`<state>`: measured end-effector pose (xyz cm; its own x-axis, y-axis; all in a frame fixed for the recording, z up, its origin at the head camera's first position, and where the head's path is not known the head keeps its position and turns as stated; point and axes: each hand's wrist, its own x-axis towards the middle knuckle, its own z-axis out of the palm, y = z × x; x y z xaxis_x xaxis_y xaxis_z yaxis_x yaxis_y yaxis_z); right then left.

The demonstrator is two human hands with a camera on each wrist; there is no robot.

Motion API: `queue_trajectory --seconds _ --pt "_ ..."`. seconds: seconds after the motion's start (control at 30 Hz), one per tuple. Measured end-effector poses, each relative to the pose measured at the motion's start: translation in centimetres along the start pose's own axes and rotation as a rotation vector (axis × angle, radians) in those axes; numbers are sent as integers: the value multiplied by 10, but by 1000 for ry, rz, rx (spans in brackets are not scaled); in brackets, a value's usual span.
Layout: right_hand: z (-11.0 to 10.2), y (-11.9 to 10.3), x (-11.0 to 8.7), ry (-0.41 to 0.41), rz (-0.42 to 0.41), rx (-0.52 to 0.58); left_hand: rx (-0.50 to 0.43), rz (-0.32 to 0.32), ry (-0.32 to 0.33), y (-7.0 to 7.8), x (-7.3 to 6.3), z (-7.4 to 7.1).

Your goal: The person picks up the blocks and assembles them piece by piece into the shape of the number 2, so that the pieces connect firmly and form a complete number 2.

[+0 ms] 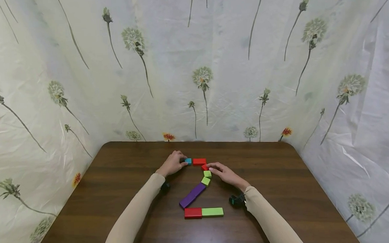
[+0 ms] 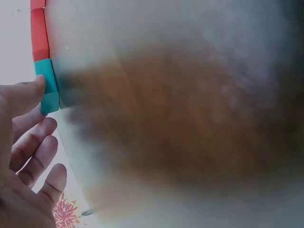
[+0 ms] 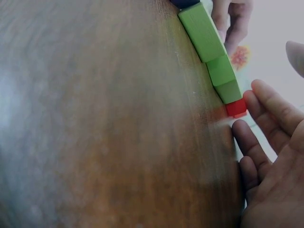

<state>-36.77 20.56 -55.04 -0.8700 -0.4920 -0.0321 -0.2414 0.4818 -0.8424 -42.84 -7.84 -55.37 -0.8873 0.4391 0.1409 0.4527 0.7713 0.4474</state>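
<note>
At the far side of the table, my left hand pinches a small blue block between thumb and index finger. The other left fingers curve loosely in the left wrist view. Right of the blue block lies a longer red block. My right hand has its fingertips against a small red block, with the thumb held apart in the right wrist view. Two green blocks follow below it, then a purple stretch slants down to the left.
Along the bottom of the figure, a red block and a long green block lie end to end. Everything rests on a dark brown wooden table. Curtains with a dandelion print hang behind and beside it. Each wrist wears a dark strap.
</note>
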Motion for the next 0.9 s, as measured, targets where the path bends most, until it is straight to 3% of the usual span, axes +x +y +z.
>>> queue_trajectory --seconds 0.07,0.37,0.73,0.9 --pt "-1 -3 -2 -3 1 7 4 -7 -5 1 1 0" --pt "5 31 13 38 19 20 9 -10 -15 3 1 1" --pt "5 26 12 35 7 6 -7 23 -9 6 0 1" --pt "4 27 11 34 25 57 -24 28 -13 5 -1 2"
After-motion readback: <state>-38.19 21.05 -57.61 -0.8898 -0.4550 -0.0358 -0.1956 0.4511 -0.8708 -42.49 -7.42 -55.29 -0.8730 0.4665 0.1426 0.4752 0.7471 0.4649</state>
